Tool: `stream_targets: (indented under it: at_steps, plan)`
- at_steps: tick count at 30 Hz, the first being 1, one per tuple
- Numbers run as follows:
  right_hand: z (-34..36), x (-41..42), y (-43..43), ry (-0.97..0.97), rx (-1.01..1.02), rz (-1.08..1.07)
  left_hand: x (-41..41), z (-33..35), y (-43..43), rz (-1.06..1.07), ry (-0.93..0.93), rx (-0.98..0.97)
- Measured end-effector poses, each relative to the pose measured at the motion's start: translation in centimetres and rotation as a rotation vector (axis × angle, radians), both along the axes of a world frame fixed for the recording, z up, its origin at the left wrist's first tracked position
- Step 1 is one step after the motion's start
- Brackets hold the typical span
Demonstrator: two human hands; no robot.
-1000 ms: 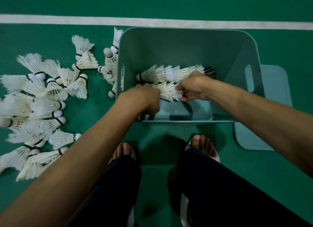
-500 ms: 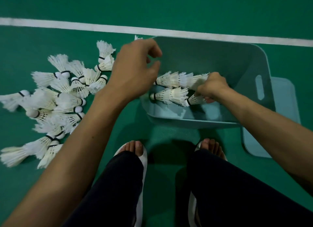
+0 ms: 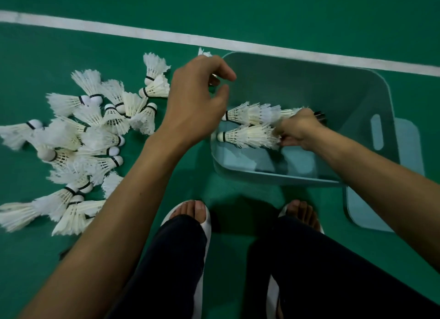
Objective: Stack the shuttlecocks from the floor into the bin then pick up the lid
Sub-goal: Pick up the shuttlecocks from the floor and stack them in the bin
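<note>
A pale blue bin [image 3: 273, 176] stands on the green floor. Inside it lie two rows of nested white shuttlecocks, the upper row [image 3: 252, 114] and the lower row [image 3: 247, 136], cork ends pointing left. My right hand [image 3: 300, 132] is inside the bin, fingers closed on the feather end of the lower row. My left hand [image 3: 197, 99] hovers over the bin's left rim, fingers apart and empty. A pile of several loose shuttlecocks [image 3: 95, 140] lies on the floor to the left. The flat blue lid [image 3: 409, 152] lies on the floor, partly under the bin's right side.
A white court line [image 3: 238, 43] crosses the floor behind the bin. My feet in white sandals, the left one [image 3: 190, 214] and the right one [image 3: 300, 211], stand just in front of the bin, with dark trousers below. One shuttlecock [image 3: 204, 52] pokes out behind the bin's left corner.
My left hand has come up out of the bin and moved left, now open above the rim. My right hand stays in the bin on the lower row.
</note>
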State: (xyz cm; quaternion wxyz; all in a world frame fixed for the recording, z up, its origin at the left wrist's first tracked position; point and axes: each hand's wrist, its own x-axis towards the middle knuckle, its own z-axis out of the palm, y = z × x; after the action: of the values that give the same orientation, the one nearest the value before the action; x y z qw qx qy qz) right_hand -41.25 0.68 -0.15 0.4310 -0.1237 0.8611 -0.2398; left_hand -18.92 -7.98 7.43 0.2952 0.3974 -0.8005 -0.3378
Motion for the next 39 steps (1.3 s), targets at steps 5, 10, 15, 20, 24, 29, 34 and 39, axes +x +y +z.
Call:
stream_targets:
  at_steps: [5,10,15,20,24,29,34,39]
  plan:
    - [1.8,-1.3,1.0,0.155,0.085,0.214,2.4,-1.0,-1.4,0.318,0.125,0.151]
    - [9.3,0.7,0.2,0.306,-0.022,0.549,5.5,-5.1,-2.6,0.478,-0.140,0.379]
    - [15.9,4.8,-4.0,0.080,-0.354,0.680,5.2,-9.0,-2.1,0.358,-0.355,0.375]
    - [15.7,8.7,-10.2,0.164,-0.575,0.883,3.9,-11.2,-2.1,0.315,-0.487,0.085]
    - [12.7,9.9,-14.3,0.336,-0.355,1.170,3.8,-12.5,-4.2,0.130,-0.445,0.075]
    - [10.3,10.8,-17.6,0.351,-0.053,1.379,4.0,-12.7,-5.8,0.097,-0.391,0.128]
    - [8.9,12.4,-20.0,0.296,-0.044,1.381,6.0,-11.6,-2.9,0.432,0.130,0.512]
    - [5.9,14.0,-21.0,0.403,0.150,1.464,7.2,-10.4,-2.4,0.622,0.361,0.756]
